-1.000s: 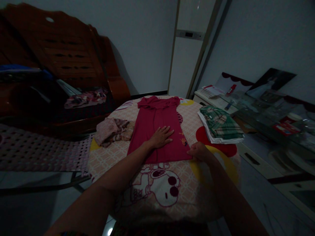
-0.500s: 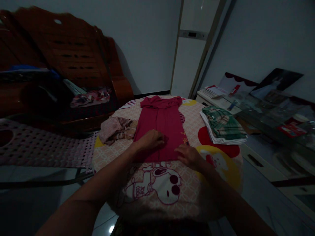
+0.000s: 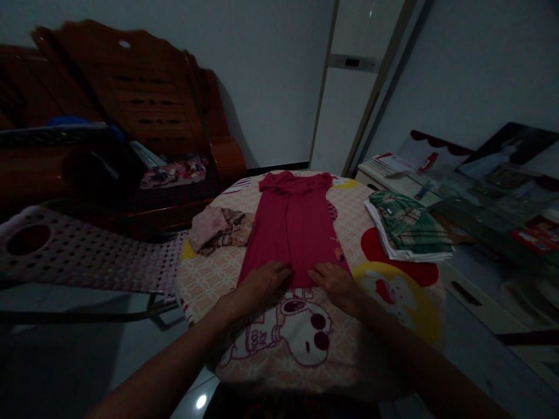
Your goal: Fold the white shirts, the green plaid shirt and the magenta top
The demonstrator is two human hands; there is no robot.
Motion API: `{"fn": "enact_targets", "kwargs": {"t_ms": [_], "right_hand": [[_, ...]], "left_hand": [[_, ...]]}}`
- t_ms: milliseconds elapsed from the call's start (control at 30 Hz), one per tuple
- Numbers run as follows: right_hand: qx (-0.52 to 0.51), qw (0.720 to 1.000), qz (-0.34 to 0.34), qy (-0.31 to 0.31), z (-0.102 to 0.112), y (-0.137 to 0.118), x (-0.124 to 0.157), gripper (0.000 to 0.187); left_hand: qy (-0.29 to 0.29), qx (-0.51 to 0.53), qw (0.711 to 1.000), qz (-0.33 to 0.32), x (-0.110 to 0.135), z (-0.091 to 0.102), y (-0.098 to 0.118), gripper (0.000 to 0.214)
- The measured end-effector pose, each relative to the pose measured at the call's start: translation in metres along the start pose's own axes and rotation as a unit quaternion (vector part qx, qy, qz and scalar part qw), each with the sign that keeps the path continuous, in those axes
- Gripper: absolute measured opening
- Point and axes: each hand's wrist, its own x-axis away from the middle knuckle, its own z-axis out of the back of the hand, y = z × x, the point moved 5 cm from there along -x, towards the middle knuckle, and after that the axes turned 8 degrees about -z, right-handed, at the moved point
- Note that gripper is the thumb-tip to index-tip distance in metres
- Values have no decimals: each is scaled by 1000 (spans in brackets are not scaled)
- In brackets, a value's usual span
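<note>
A dark pink garment [image 3: 301, 227], which looks like a long shirt or dress, lies flat with its sides folded inward and its collar end far from me. My left hand [image 3: 264, 282] rests on its near edge, left of the middle, fingers stretched out and pointing right. On the same edge, to the right, my right hand [image 3: 334, 283] lies with fingers extended toward the centre. Neither hand visibly lifts the cloth; both thumbs are hard to make out. Under the garment is a patterned cloth [image 3: 209, 279] covering the round table.
A crumpled pale pink and tan garment [image 3: 218, 227] lies left of the pink one. Folded clothes, with green plaid [image 3: 408, 221] on top, are stacked at right. A woven chair [image 3: 131, 253] stands left, a wooden sofa [image 3: 144, 110] behind it, and a glass-topped cabinet [image 3: 480, 215] at right.
My left hand has drawn back toward me from the garment's middle to its near edge, its fingers straightening. My right hand stays near that edge. The view has shifted slightly left.
</note>
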Motion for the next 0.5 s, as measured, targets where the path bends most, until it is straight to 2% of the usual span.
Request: {"fn": "enact_targets", "kwargs": {"t_ms": [100,233,400,500], "right_hand": [[-20,1000,-4,14,-6,8,1,43],[-76,995,-34,55,-10,19,-1,42],[-123,984,-106,69,-7,37,-14,38],[-110,981,-154,48,9,53,-40,40]], "left_hand": [[31,-5,999,12,2,-4,0,43],[71,6,997,37,5,3,-10,34],[30,33,998,39,6,24,-32,41],[-3,37,999,2,-14,49,-48,41]]}}
